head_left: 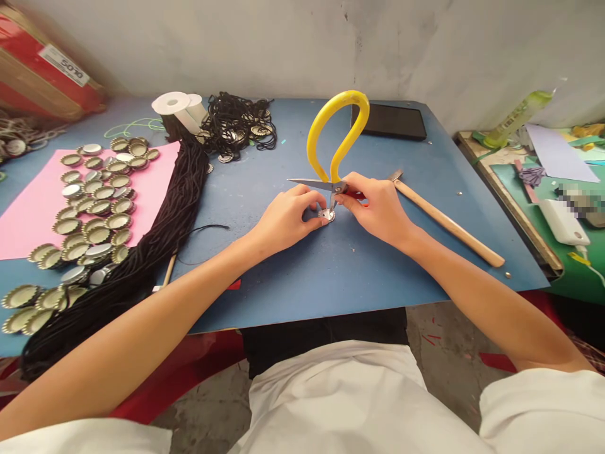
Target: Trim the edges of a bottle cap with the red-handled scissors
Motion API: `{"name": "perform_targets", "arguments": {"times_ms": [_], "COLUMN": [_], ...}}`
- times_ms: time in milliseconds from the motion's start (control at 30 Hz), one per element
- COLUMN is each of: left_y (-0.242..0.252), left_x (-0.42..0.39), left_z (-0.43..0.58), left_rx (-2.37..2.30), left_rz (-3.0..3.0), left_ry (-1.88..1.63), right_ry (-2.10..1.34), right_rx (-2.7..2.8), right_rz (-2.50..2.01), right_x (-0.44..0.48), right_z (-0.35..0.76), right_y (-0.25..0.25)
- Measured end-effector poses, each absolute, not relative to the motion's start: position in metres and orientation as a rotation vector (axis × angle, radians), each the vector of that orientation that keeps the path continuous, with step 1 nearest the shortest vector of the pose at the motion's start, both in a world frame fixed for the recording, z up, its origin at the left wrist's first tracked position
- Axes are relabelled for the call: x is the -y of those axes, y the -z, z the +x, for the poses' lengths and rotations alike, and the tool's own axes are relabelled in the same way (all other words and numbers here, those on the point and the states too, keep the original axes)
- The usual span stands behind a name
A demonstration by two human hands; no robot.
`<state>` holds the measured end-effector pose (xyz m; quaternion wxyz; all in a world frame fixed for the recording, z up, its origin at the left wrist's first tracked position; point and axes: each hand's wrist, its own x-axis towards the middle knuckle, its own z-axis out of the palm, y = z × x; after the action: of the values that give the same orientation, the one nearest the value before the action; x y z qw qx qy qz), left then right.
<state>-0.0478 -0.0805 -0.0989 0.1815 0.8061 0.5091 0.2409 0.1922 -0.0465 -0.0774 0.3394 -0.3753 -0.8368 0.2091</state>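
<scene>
In the middle of the blue table, my left hand pinches the edge of a bottle cap and keeps it against the surface. My right hand is closed round a pair of scissors near the pivot. One yellow handle loop stands up above the hands. One blade points left over my left fingers, and the other points down with its tip at the cap. Whether the tip goes through the cap is too small to tell. A hammer with a wooden handle lies right of my right hand.
Many bottle caps lie on a pink sheet at the left, beside a long bundle of black cords. Behind are white rolls, tangled black cord and a dark phone. A green table adjoins at right.
</scene>
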Motion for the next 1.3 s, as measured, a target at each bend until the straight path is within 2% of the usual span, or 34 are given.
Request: {"name": "perform_targets", "arguments": {"times_ms": [1300], "left_y": [0.0985], "left_x": [0.0809], "left_z": [-0.0462], "left_rx": [-1.459], "left_rz": [2.277], "left_ry": [-0.655], "right_ry": [-0.453], "right_rx": [2.196], "right_rz": [-0.926], "right_x": [0.0453], "right_z": [0.1937], "right_y": [0.0839]}}
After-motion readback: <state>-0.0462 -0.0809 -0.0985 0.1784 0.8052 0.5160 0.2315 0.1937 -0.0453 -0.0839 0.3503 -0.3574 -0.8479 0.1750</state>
